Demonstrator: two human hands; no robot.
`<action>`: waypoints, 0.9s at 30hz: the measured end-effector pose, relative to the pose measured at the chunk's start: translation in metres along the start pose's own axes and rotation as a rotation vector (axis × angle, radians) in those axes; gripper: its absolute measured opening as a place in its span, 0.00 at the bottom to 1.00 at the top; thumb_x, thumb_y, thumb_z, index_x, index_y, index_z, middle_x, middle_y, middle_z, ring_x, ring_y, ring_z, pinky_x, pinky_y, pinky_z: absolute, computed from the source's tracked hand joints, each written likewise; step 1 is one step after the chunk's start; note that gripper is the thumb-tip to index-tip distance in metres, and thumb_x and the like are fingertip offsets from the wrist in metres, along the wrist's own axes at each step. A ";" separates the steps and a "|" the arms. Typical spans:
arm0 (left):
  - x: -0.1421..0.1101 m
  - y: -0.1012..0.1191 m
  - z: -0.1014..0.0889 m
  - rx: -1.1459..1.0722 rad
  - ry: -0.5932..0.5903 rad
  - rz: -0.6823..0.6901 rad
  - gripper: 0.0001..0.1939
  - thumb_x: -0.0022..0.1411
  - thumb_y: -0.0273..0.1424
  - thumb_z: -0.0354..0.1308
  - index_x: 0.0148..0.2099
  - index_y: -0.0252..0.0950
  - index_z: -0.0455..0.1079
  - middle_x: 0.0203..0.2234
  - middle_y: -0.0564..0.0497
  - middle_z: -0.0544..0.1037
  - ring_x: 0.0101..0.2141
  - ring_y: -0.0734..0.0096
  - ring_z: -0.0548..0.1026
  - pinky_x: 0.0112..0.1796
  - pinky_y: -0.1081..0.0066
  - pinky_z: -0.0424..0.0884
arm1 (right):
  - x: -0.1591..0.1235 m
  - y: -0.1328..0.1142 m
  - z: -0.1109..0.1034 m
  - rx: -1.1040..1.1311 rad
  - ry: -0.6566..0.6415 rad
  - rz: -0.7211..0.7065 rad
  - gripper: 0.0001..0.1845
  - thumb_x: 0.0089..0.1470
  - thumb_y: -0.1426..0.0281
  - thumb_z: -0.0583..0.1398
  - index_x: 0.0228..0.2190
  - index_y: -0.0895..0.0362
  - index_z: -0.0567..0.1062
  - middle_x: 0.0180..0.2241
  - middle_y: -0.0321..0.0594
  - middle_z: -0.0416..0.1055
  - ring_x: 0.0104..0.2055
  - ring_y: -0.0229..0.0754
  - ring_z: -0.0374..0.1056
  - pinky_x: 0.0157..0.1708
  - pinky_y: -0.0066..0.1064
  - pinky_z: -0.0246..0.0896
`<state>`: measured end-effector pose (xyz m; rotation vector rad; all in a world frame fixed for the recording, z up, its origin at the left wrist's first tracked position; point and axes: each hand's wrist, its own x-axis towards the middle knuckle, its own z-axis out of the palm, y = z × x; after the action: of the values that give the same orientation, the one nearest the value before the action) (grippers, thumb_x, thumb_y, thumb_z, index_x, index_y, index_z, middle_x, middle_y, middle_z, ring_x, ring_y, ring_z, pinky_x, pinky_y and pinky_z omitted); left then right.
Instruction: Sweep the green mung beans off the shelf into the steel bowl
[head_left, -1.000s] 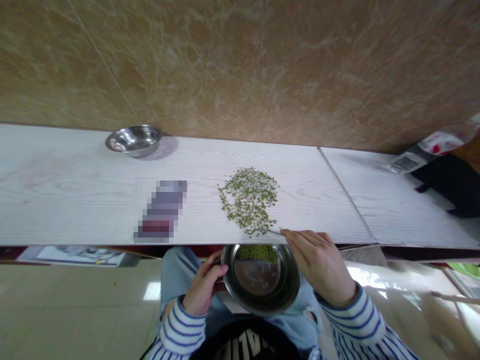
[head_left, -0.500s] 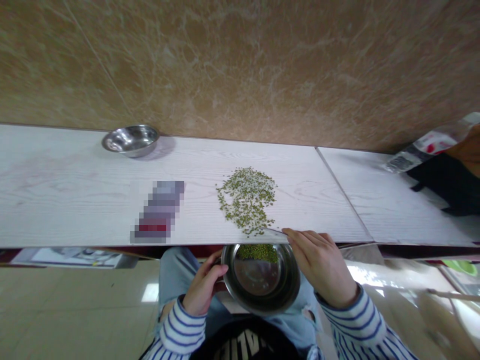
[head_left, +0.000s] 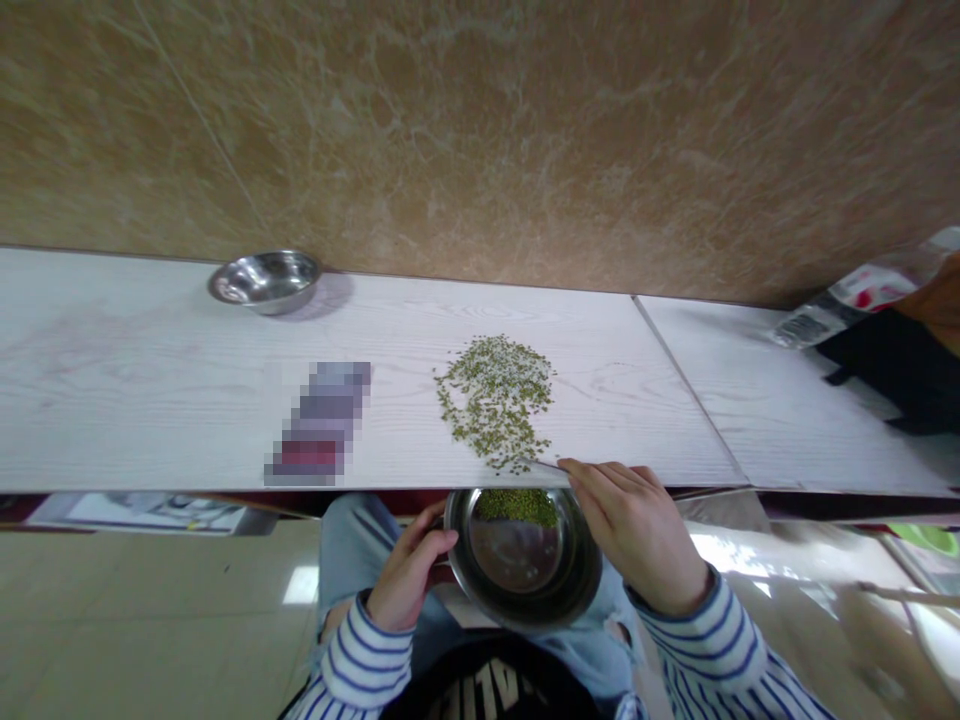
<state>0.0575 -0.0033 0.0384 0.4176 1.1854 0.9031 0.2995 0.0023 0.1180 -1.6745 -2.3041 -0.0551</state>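
My left hand (head_left: 412, 572) is closed on the left rim of a steel bowl (head_left: 469, 590), held tilted below the counter's front edge. Small green beans (head_left: 517, 506) are heaped on the far side inside this bowl. Above it, on the counter, spreads a loose patch of green beans mixed with white grains (head_left: 496, 395). My right hand (head_left: 637, 530) pinches a thin metal tool (head_left: 546, 465), too fine to tell its exact kind. Its tip points left at the near edge of the patch. Whether the tip grips a bean cannot be seen.
An empty-looking steel bowl (head_left: 266, 283) stands by the wall at the back left. A blurred-out flat object (head_left: 319, 425) lies left of the beans. On the far right are a clear plastic packet (head_left: 847, 300) and a black item (head_left: 896, 365). The white counter (head_left: 135, 400) ends just above my lap.
My right hand has shifted very slightly left with the tool, its tip now a little further into the near edge of the patch. My left hand and the bowl stay about the same.
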 end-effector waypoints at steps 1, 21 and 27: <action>0.000 0.000 0.000 -0.004 0.001 0.000 0.22 0.44 0.31 0.66 0.46 0.35 0.77 0.28 0.50 0.81 0.28 0.65 0.77 0.25 0.71 0.69 | 0.000 0.000 0.000 -0.001 -0.004 -0.003 0.15 0.66 0.72 0.51 0.47 0.54 0.75 0.39 0.40 0.80 0.39 0.40 0.74 0.39 0.35 0.60; 0.002 -0.003 -0.002 -0.008 -0.011 -0.006 0.22 0.45 0.32 0.66 0.45 0.35 0.77 0.30 0.48 0.82 0.30 0.62 0.78 0.26 0.70 0.70 | 0.004 -0.001 0.001 0.021 -0.018 -0.020 0.14 0.66 0.72 0.51 0.47 0.54 0.74 0.40 0.39 0.80 0.40 0.40 0.74 0.39 0.35 0.60; 0.001 -0.001 -0.002 -0.004 0.005 -0.006 0.21 0.44 0.31 0.66 0.44 0.35 0.77 0.29 0.49 0.82 0.28 0.64 0.77 0.26 0.70 0.70 | 0.005 0.000 0.001 0.016 -0.009 -0.016 0.15 0.66 0.73 0.51 0.47 0.53 0.74 0.41 0.39 0.80 0.40 0.40 0.74 0.39 0.35 0.60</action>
<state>0.0562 -0.0036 0.0364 0.4090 1.1891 0.9016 0.2981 0.0068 0.1184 -1.6516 -2.3189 -0.0318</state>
